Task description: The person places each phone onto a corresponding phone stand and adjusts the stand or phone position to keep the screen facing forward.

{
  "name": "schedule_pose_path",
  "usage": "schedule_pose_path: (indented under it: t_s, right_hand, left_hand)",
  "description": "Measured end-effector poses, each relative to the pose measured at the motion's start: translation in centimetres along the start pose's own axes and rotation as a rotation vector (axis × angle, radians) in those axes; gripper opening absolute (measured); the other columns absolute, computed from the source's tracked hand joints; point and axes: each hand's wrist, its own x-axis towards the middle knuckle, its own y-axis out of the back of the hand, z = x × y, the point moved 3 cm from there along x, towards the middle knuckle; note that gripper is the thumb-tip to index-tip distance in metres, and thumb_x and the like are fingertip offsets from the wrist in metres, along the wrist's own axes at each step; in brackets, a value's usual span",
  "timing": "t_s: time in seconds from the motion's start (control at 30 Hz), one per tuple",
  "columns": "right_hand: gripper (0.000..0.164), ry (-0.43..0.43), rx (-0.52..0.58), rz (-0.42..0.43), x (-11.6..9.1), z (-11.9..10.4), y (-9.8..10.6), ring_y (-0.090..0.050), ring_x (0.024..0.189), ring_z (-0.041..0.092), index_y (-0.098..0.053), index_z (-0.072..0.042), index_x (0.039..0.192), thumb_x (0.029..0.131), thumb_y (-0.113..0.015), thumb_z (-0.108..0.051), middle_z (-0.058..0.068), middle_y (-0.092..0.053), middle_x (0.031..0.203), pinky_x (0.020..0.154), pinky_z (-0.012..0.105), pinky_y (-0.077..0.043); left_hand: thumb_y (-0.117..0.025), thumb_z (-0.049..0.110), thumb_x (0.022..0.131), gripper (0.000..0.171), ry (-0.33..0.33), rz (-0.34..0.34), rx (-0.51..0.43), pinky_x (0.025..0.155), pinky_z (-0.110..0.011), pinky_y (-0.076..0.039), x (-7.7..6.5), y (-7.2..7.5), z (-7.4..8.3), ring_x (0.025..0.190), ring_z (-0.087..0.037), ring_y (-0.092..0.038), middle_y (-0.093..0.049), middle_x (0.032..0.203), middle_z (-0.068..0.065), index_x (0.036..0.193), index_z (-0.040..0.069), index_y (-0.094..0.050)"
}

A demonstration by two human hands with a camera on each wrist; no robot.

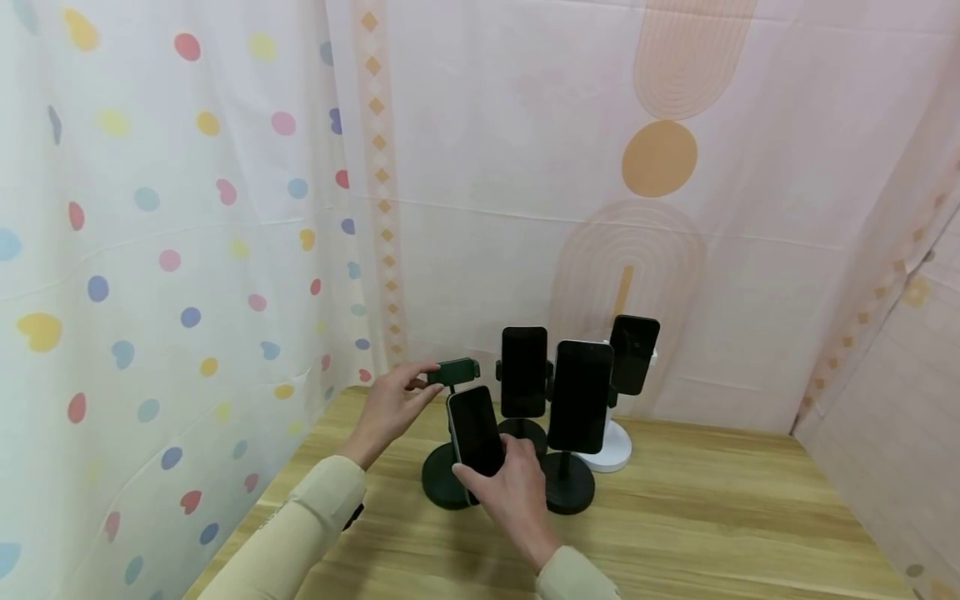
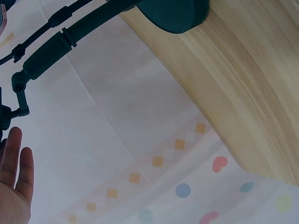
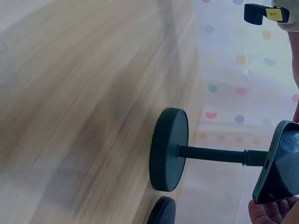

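Observation:
My left hand [image 1: 392, 408] pinches the left end of a dark green phone stand's clamp [image 1: 459, 371] between thumb and fingers. That clamp lies sideways and holds no phone. The round base [image 1: 441, 482] of the stand rests on the table, and its jointed stem [image 2: 51, 51] shows in the left wrist view. In my right hand [image 1: 517, 487] is a phone [image 1: 474, 425] with a dark screen, gripped by its lower part between thumb and fingers. It is tilted, just in front of the green stem and below the clamp. The right wrist view shows its bottom edge [image 3: 267, 163].
Right of the green stand, three phones sit in stands: one phone [image 1: 523, 367] behind, a larger phone [image 1: 581, 396] on a black base [image 1: 570, 492] near my right hand, and another phone [image 1: 634, 354] above a white base [image 1: 611, 450]. Curtains [image 1: 480, 167] surround the wooden table [image 1: 712, 517].

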Motion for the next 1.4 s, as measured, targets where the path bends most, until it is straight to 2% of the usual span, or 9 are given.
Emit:
schedule_pose_path:
  t_s: [0.13, 0.37, 0.63, 0.8, 1.4]
  right_hand:
    - [0.081, 0.015, 0.008, 0.014, 0.4, -0.6, -0.2, -0.057, 0.091, 0.022, -0.060, -0.003, 0.128, 0.074, -0.080, -0.058, 0.011, -0.056, 0.116, 0.082, 0.043, -0.052]
    - [0.072, 0.065, 0.024, 0.045, 1.5, -2.0, -0.6, -0.056, 0.088, 0.020, -0.064, -0.007, 0.122, 0.074, -0.080, -0.059, 0.008, -0.056, 0.113, 0.079, 0.041, -0.051]
    - [0.071, 0.105, 0.031, 0.058, 2.3, -3.6, -1.0, -0.056, 0.086, 0.020, -0.063, -0.005, 0.118, 0.075, -0.079, -0.059, 0.007, -0.056, 0.106, 0.079, 0.040, -0.050]
    - [0.067, 0.135, 0.030, 0.076, 3.1, -4.4, -1.0, -0.056, 0.087, 0.021, -0.064, -0.004, 0.116, 0.076, -0.080, -0.056, 0.008, -0.058, 0.105, 0.079, 0.041, -0.050]
    - [0.067, 0.110, 0.030, 0.038, 4.9, -4.7, -1.5, -0.055, 0.092, 0.022, -0.062, -0.004, 0.121, 0.079, -0.079, -0.053, 0.009, -0.058, 0.109, 0.082, 0.042, -0.049]
  left_hand:
    - [-0.073, 0.018, 0.092, 0.030, -0.010, -0.008, -0.003, 0.082, -0.045, -0.056, 0.0, 0.0, 0.0, 0.091, -0.022, -0.070, -0.068, 0.115, -0.010, 0.121, 0.009, -0.069]
    - [-0.072, 0.007, 0.091, 0.027, -0.050, 0.004, -0.004, 0.080, -0.043, -0.056, 0.1, 0.1, -0.2, 0.088, -0.024, -0.071, -0.068, 0.116, -0.012, 0.119, 0.006, -0.069]
    - [-0.069, 0.006, 0.093, 0.025, -0.070, 0.012, 0.006, 0.079, -0.045, -0.056, 0.2, 0.4, -0.3, 0.088, -0.025, -0.071, -0.069, 0.112, -0.013, 0.119, 0.006, -0.069]
    - [-0.065, 0.007, 0.096, 0.024, -0.054, 0.005, -0.012, 0.080, -0.044, -0.056, 0.2, 0.6, -0.4, 0.090, -0.025, -0.071, -0.068, 0.113, -0.011, 0.119, 0.010, -0.070]
    - [-0.063, 0.006, 0.096, 0.021, -0.025, -0.045, -0.042, 0.081, -0.041, -0.056, 0.2, 0.4, 0.0, 0.090, -0.023, -0.070, -0.068, 0.111, -0.009, 0.115, 0.013, -0.071]
